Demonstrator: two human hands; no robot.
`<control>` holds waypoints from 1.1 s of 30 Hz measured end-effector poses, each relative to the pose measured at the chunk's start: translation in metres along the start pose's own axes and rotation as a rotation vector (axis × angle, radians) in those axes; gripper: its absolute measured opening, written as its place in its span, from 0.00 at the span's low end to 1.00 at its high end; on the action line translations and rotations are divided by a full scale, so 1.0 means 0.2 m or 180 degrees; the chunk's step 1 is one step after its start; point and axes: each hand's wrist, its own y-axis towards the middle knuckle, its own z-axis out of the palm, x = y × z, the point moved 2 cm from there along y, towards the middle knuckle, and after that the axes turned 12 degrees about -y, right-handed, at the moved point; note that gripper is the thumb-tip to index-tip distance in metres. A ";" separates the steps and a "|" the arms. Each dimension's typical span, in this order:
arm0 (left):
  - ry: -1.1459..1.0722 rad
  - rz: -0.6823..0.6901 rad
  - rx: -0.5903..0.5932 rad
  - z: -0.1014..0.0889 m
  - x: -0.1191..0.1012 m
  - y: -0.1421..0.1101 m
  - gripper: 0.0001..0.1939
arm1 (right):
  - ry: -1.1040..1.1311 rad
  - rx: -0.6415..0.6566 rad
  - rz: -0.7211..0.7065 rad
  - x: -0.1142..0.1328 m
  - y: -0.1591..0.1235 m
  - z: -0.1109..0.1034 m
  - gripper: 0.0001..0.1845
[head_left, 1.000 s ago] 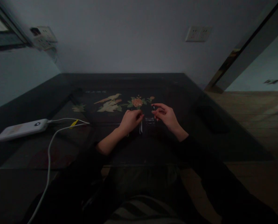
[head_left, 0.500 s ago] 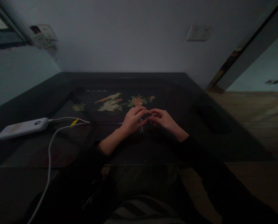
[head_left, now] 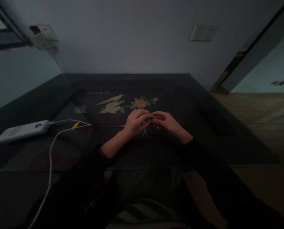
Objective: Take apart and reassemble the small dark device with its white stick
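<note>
My left hand (head_left: 136, 123) and my right hand (head_left: 168, 123) meet above the middle of the dark table (head_left: 142, 156). The fingers of both are bent, and their tips come together in a pinch. A small, thin, shiny object (head_left: 144, 131) shows as pale narrow strips below my left fingers. Most of it is hidden by the hands, and the dim light leaves its kind unclear. Whether the right fingertips grip the same object cannot be made out.
A white power bank (head_left: 23, 131) lies at the left, with a white cable (head_left: 50, 156) carrying a yellow tag (head_left: 75, 125). A dark flat object (head_left: 217, 121) rests on the right. Inlaid flowers and a bird (head_left: 113, 103) decorate the tabletop. Wall sockets (head_left: 204, 32) are behind.
My right fingertips have closed in slightly toward my left ones, and less of the shiny object shows between them. The hands otherwise stay in place.
</note>
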 end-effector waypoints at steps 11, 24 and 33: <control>-0.0520 -0.0575 -0.0435 -0.01 0.02 0.02 0.05 | 0.0227 -0.0445 -0.0010 0.00 0.01 -0.03 0.18; -0.0638 -0.0854 -0.0264 0.00 0.05 0.01 0.12 | -0.0002 -0.0943 -0.0057 0.01 0.00 -0.05 0.16; -0.0397 -0.0785 -0.0026 0.02 0.06 0.00 0.09 | -0.0157 -0.0914 -0.0111 -0.01 0.00 -0.04 0.15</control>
